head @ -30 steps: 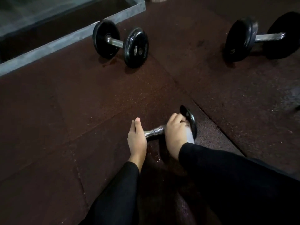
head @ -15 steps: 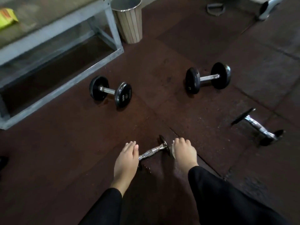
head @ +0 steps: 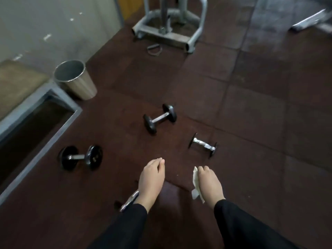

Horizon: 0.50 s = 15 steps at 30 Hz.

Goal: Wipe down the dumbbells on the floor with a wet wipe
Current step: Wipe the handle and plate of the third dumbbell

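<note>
The right hand (head: 209,182) held a white wipe (head: 196,184), its grip curled round it. The left hand (head: 152,178) hovered with its grip loose and fingers straight, holding nothing. A small dumbbell (head: 128,203) lay on the floor (head: 251,123) under the left wrist, partly hidden. Three more dumbbells lay ahead: one at left (head: 80,157), one in the middle (head: 159,120), one at right (head: 203,146). A bin (head: 76,79) stood by the wall.

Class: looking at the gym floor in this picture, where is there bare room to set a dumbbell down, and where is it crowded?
Bare floor stretches right of the thin-plated dumbbell, and between the bin and the machine base. It is crowded in the middle, among the near-left dumbbell, the far dumbbell and the left hand.
</note>
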### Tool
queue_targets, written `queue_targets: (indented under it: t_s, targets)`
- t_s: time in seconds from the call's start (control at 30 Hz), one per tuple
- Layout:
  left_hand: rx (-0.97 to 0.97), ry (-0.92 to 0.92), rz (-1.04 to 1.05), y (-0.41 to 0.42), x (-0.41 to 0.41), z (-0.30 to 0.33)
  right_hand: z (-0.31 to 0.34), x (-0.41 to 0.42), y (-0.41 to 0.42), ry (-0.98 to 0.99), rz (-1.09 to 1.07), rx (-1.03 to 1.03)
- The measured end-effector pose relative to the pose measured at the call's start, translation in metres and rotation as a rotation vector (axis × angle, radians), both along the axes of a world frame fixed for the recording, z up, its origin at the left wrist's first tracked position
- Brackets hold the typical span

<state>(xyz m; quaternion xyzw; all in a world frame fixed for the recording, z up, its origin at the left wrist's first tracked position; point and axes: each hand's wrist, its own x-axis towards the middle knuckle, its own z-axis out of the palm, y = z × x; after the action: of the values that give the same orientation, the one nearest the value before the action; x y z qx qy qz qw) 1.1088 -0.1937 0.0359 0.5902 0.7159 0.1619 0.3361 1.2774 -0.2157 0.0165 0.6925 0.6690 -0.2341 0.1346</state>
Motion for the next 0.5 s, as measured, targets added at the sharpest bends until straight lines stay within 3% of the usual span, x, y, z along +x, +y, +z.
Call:
queue_targets:
  t_s: [0.33, 0.5]
  targets:
    - [-0.005, -0.066, -0.035, 0.069, 0.232, 0.060, 0.072, 0.236, 0.042, 0.014, -0.209, 0.079]
    - [-0.026, -0.062, 0.013, 0.110, 0.311, 0.072, 0.092, 0.332, 0.078, 0.003, -0.170, 0.204]
